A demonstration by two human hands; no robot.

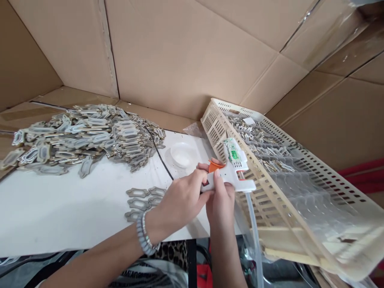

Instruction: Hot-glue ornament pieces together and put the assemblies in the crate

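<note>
Cardboard walls (186, 52) stand behind and to both sides of a white table (60, 208), closing in the work spot. Spread over the far left of the table is a big heap of flat metal frames (81, 136), grey and brass-coloured, overlapping loosely. At the right, a cream plastic crate (303, 192) with slotted walls sits tilted, its near end hanging past the table edge; it is lined with clear plastic film, and more small metal pieces (261, 146) lie in rows at its far end, while the nearer part shows only the film. Between heap and crate sits a small white dish (182, 154); what it holds cannot be told. A black cable (160, 154) crosses the table beside the dish. Three or four grey frames (141, 200) lie apart from the heap, near the front edge.

Both hands meet just in front of the crate on a white glue gun (232, 172) with an orange trigger. From the lower left comes the left hand (181, 200), a beaded bracelet (145, 234) on its wrist, fingers curled closed around the gun's front end. Rising from below, the right hand (220, 200) wraps shut around the handle, thumb up along the body.
</note>
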